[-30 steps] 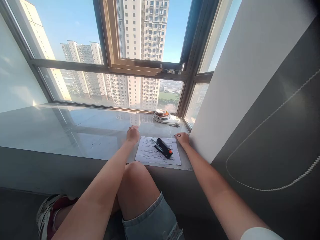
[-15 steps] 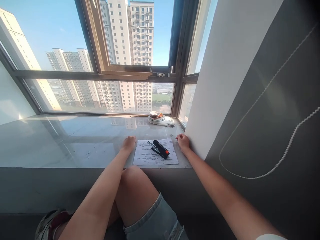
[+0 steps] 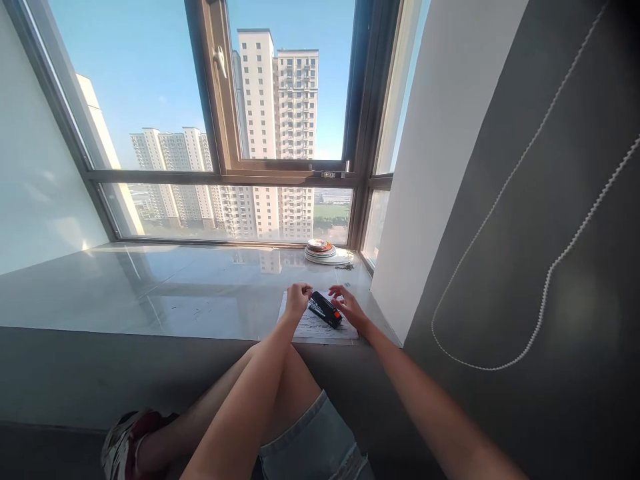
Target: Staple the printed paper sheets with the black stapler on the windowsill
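Observation:
A black stapler [image 3: 327,311] with an orange-red patch lies aslant on a printed sheet of paper [image 3: 320,329], its top raised from the base. My left hand [image 3: 299,298] is over the sheet's left part, with closed fingers at the stapler's far left end; what they hold, if anything, is too small to make out. To the right of the stapler, my right hand [image 3: 347,303] is open, its fingers bent and apart. Those fingertips are very close to the stapler's side; I cannot tell whether they touch it.
A stack of plates [image 3: 320,252] stands at the back right of the glossy sill [image 3: 200,287], with a small dark bunch of keys [image 3: 345,267] by it. Windows rise behind. A white wall column [image 3: 425,167] and a hanging bead chain [image 3: 543,293] are on the right.
Both hands have come inward from the sides of the paper to the stapler. My right hand's fingers have spread. The view has tilted up and shifted left.

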Demonstrator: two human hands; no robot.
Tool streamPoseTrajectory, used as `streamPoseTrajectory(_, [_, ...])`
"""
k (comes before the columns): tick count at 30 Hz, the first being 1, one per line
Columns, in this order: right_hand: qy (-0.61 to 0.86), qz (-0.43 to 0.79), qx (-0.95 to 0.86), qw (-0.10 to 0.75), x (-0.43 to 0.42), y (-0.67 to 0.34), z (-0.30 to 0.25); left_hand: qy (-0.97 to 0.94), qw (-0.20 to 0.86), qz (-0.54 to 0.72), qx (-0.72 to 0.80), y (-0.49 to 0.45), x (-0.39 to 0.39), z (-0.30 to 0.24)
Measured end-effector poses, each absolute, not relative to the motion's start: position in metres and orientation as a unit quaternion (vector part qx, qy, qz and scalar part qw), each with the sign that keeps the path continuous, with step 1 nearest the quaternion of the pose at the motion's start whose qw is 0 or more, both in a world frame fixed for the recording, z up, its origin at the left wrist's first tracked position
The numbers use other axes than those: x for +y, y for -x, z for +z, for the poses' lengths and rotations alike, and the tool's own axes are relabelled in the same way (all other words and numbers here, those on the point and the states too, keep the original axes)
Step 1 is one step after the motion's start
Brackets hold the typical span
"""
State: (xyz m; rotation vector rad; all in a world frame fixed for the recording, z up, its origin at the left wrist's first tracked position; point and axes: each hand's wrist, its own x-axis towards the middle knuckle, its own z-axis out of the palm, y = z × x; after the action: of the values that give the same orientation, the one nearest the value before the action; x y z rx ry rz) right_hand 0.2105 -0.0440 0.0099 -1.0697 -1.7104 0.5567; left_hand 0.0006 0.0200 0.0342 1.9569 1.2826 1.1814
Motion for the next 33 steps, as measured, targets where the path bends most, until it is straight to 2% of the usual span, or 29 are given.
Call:
streamPoseTrajectory(3, [0.417,0.214,-0.773,0.428,-0.048,-0.203,0.008,-0.737,0.227,0.426,0.473,0.007,0.018,0.034])
streamPoseTrajectory(6, [0.43,0.191,-0.787,0.399,-0.05,-0.202,0.005,-0.743,0.203,0.398,0.497,0.024,0.021,0.036])
streamPoseTrajectory(13, [0.432,0.167,-0.782,0.418,-0.056,-0.201,0.006,-0.816,0.062,0.259,0.514,0.038,0.022,0.035])
streamPoseTrajectory(20, [0.419,0.18,-0.78,0.428,-0.055,-0.201,0.007,-0.87,0.041,0.172,0.461,0.022,0.018,0.03])
streamPoseTrajectory(26, [0.425,0.173,-0.783,0.42,-0.052,-0.203,0.004,-0.872,0.07,0.174,0.451,0.019,0.02,0.025])
streamPoseTrajectory(33, [0.425,0.189,-0.774,0.429,-0.051,-0.205,0.003,-0.86,0.172,0.219,0.429,0.032,0.028,0.028])
